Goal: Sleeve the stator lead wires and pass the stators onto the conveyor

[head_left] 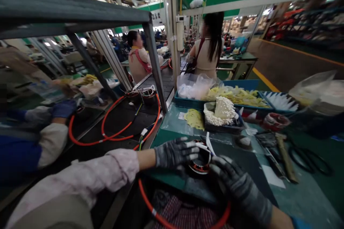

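A ring-shaped motor stator [200, 166] with copper-coloured windings and white sleeved leads [209, 145] is on the green bench in front of me, between my hands. My left hand [176, 153], in a grey striped glove with pale fingertips, lies at its left side. Its fingers are stretched out and spread, their tips at the rim and leads. My right hand [239, 182], gloved alike, curls its fingers against the right side of the stator. An orange sleeved cable [154, 211] loops below, near my lap; where it joins is hidden.
Left runs a dark conveyor [118, 121] with more stators [148, 94] and orange cables; a co-worker's gloved hand [63, 109] is there. Metal frame posts [156, 68] rise beside it. Behind my hands stand a tray of white-tipped pieces [221, 112] and blue bins [239, 102]. A hammer [286, 157] lies right.
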The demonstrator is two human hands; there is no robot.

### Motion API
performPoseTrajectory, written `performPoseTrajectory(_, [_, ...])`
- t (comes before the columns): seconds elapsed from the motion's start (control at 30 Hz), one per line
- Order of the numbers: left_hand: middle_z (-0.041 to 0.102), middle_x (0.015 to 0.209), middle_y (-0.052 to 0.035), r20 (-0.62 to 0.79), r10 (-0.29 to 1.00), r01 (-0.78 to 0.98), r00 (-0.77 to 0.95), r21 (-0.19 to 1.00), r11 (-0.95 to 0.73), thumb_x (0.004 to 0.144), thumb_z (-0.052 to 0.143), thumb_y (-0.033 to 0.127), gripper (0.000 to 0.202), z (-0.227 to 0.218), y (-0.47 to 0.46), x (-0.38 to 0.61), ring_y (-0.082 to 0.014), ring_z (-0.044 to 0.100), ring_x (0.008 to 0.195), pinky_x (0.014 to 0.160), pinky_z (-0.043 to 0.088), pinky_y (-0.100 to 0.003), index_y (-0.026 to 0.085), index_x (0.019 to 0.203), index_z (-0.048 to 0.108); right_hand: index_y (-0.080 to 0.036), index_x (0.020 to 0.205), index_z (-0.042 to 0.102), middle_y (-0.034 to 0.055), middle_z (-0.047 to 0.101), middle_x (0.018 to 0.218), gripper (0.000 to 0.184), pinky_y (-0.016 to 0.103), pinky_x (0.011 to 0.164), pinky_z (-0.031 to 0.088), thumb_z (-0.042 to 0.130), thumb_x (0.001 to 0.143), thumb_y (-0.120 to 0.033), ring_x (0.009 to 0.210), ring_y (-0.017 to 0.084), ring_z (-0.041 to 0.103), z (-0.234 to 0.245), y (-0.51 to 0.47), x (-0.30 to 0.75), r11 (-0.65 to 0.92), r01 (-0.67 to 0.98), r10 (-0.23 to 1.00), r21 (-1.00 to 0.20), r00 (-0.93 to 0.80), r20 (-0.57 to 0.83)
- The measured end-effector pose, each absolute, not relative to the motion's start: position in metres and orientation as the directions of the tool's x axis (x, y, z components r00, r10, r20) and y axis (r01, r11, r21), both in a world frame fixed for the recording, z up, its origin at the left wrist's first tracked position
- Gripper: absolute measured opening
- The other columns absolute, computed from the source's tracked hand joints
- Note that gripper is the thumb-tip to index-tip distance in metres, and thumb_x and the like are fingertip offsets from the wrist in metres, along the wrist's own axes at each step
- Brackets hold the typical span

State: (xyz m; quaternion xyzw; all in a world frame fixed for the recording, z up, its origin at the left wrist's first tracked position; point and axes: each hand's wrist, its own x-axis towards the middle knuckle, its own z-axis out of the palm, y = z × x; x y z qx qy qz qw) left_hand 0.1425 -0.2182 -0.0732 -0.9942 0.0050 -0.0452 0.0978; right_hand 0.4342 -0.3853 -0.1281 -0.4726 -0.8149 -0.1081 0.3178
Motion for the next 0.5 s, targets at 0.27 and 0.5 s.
performPoseTrajectory(0.27, [0.067,0.156,-0.0083,0.052,0.031,0.032,0.998,-0.015,-0.999,0.101,0.073,0.054,0.045,-0.084,-0.225,0.158,-0.0267,0.059,0.147,0.130,0.040,-0.043,0.031,0.140,0.072,-0.033,0.134,0.077,0.0040,0.078,0.142,0.031,0.047,0.103,0.063,0.067,0.105,-0.027,0.121,0.026,0.072,-0.080,-0.318,0.462,0.779,0.619,0.620,-0.106,-0.732,0.284])
performPoseTrajectory(0.5, [0.070,0.151,0.0038,-0.019,0.140,0.140,0.990,0.043,-0.989,0.107,0.052,0.021,0.033,-0.031,-0.238,0.157,-0.0201,0.058,0.145,0.134,0.033,-0.043,0.037,0.124,0.077,-0.031,0.098,0.084,-0.0029,0.084,0.110,0.025,0.038,0.100,0.063,0.096,0.077,-0.025,0.106,0.021,0.073,-0.056,-0.255,0.437,0.895,0.349,0.402,-0.278,-0.902,0.161])
